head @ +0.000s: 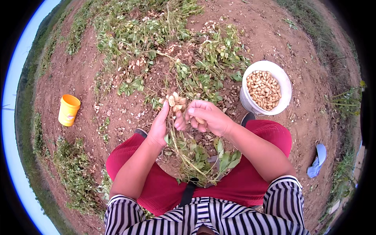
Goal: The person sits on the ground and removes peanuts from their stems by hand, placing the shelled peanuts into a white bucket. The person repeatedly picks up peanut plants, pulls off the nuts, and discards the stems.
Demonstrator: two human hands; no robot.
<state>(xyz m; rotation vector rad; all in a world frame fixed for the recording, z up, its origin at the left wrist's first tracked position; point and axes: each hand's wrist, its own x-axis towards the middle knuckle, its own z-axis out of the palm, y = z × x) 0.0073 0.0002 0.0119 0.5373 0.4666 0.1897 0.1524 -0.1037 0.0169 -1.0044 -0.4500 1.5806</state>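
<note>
My left hand (160,126) grips the stems of an uprooted peanut plant (194,160), whose leaves hang down between my knees. A cluster of unshelled peanuts (171,100) shows at its root end, just above my left fingers. Close on the right, my right hand (210,117) is curled around a picked peanut pod (200,120). To the right of my hands stands a white plastic bucket (285,85), partly filled with peanut pods (264,91).
Pulled peanut plants (138,38) with pods lie in a heap ahead. A yellow plastic bucket (69,111) stands at the left, near more plants (77,176). A light blue cap (318,161) lies on the soil at the right.
</note>
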